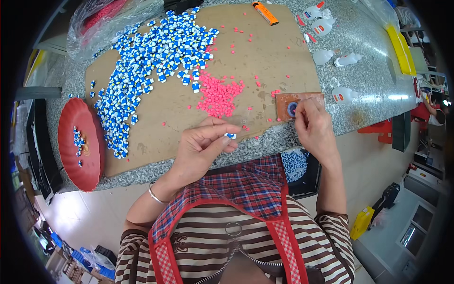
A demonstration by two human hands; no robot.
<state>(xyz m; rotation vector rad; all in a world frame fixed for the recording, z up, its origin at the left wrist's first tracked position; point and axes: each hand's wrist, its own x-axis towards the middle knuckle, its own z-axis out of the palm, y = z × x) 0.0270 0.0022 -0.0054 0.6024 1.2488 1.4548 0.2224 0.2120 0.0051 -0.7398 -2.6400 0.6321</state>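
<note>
My left hand (205, 146) pinches a small blue-and-white piece (230, 136) between thumb and fingers, just above the cardboard's near edge. At the right, my right hand (313, 124) is closed in a pinch over a brown square pad (285, 99). Its fingertips are at a small round blue dish (292, 108) on that pad; whatever they hold is too small to make out. Between the hands and farther back lies a pile of small pink pieces (220, 96). A large heap of blue-and-white pieces with yellow spots (156, 52) spreads over the left of the cardboard.
Brown cardboard (265, 52) covers much of the speckled stone table (373, 90). A red scalloped tray (90, 165) with several pieces stands at the left edge. White glue bottles (344, 94) and an orange box cutter (266, 13) lie behind. Below the edge is a black bin (305, 189).
</note>
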